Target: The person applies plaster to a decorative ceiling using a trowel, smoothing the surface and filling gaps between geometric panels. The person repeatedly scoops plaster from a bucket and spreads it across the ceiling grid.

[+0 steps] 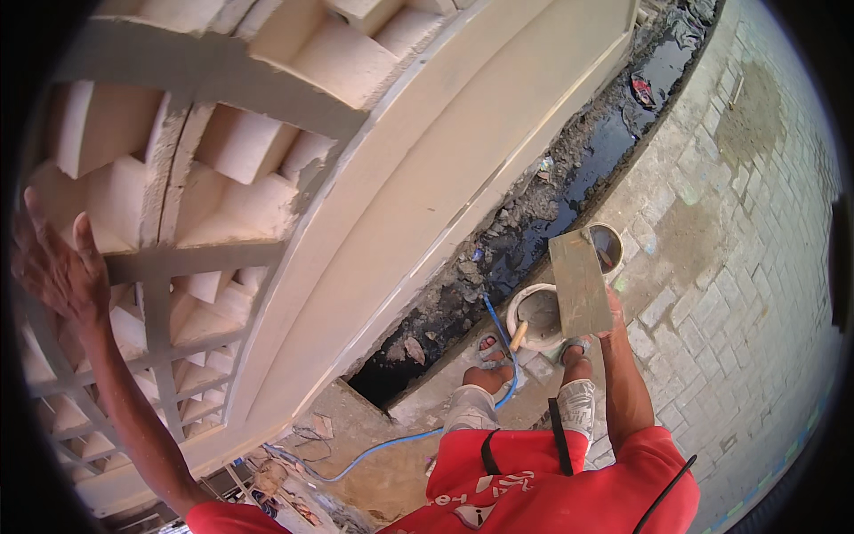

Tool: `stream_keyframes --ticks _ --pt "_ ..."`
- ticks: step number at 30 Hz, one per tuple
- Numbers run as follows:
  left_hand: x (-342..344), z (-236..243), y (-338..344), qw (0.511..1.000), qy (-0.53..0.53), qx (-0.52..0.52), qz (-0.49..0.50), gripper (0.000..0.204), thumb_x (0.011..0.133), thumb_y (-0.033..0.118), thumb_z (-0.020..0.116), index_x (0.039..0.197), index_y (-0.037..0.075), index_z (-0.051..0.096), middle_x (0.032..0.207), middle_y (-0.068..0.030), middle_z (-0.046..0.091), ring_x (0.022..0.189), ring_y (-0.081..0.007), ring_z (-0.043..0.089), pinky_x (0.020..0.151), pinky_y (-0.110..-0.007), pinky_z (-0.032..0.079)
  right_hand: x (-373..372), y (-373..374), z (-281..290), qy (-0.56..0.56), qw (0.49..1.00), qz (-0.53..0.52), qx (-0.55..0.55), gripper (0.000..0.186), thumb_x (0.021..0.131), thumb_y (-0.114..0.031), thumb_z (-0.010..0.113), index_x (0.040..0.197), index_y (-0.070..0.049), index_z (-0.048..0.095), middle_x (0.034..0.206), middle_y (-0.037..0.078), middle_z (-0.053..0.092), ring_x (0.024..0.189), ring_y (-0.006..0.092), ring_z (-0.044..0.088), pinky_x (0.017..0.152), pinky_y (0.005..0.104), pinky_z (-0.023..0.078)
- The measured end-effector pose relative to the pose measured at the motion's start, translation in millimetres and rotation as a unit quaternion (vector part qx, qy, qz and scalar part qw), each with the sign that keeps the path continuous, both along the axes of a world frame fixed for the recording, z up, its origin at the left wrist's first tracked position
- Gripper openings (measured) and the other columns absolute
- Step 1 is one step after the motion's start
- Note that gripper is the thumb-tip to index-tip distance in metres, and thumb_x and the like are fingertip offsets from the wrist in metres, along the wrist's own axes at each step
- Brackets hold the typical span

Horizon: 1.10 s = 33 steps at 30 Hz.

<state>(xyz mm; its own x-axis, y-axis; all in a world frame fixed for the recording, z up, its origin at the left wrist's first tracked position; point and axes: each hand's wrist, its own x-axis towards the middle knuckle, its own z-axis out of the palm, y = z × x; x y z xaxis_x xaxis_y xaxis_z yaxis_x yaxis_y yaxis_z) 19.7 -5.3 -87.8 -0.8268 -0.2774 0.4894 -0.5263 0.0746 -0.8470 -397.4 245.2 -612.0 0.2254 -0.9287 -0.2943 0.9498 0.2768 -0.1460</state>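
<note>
My left hand (67,271) is raised with its fingers spread, at the pierced block wall (191,80); whether the palm touches it I cannot tell. My right hand (612,313) grips a flat rectangular plastering float (580,280) by its far side, so the handle is hidden. The float's broad grey-brown face is turned toward me. Below it stands a pale bucket (513,311) of grey mortar, partly covered by the float. A tool's wooden handle (518,336) pokes out over the bucket's rim. A smaller bucket (620,258) is just beyond the float.
Along the wall's foot runs an open drain (605,147) with dark water and rubble. A blue hose (382,449) curves over the ground by my feet. Grey paving (712,311) spreads to the right, with damp mortar patches (752,116). Debris (285,489) lies at lower left.
</note>
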Motion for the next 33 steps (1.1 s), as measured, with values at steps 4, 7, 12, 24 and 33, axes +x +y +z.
stream_keyframes --ticks 4,7,12,24,33 --pt "3 24 -1 0.995 0.086 0.030 0.049 0.067 0.092 0.069 0.030 0.150 0.037 0.028 0.159 0.0032 0.018 0.146 -0.0336 0.010 0.116 -0.049 0.005 91 -61 150 0.033 0.992 0.020 -0.122 0.069 0.082 -0.011 0.071 0.141 -0.005 0.036 0.126 0.011 0.056 0.107 0.0198 0.062 0.089 0.0352 0.054" --pt "11 27 8 0.987 0.117 0.060 0.092 0.066 0.091 0.070 0.032 0.149 0.039 0.027 0.159 0.0041 0.018 0.146 -0.0344 0.009 0.116 -0.051 0.002 157 -98 205 0.070 0.987 0.013 -0.145 0.068 0.082 -0.008 0.069 0.142 -0.006 0.035 0.124 0.011 0.057 0.107 0.0195 0.062 0.089 0.0351 0.054" --pt "2 18 9 0.979 0.124 0.072 0.147 0.063 0.092 0.068 0.030 0.149 0.041 0.027 0.159 0.0072 0.017 0.146 -0.0332 0.011 0.116 -0.050 0.006 220 -141 231 0.103 0.982 -0.005 -0.159 0.066 0.085 -0.005 0.064 0.142 -0.007 0.032 0.125 0.009 0.057 0.109 0.0200 0.060 0.092 0.0369 0.053" --pt "7 14 -3 0.982 0.152 0.085 -0.077 0.072 0.085 0.052 0.047 0.143 0.011 0.036 0.155 -0.0144 0.027 0.141 -0.0450 0.025 0.118 -0.056 0.014 255 -188 251 0.171 0.974 -0.077 -0.127 0.060 0.091 -0.007 0.056 0.144 -0.002 0.028 0.129 0.011 0.054 0.112 0.0220 0.060 0.091 0.0386 0.054" --pt "9 14 -6 0.978 0.153 0.104 -0.093 0.077 0.080 0.054 0.051 0.143 0.011 0.038 0.156 -0.0140 0.024 0.142 -0.0442 0.023 0.118 -0.057 0.015 277 -198 276 0.256 0.957 -0.088 -0.104 0.057 0.092 -0.003 0.057 0.143 0.001 0.033 0.123 0.012 0.058 0.108 0.0210 0.062 0.086 0.0368 0.057"
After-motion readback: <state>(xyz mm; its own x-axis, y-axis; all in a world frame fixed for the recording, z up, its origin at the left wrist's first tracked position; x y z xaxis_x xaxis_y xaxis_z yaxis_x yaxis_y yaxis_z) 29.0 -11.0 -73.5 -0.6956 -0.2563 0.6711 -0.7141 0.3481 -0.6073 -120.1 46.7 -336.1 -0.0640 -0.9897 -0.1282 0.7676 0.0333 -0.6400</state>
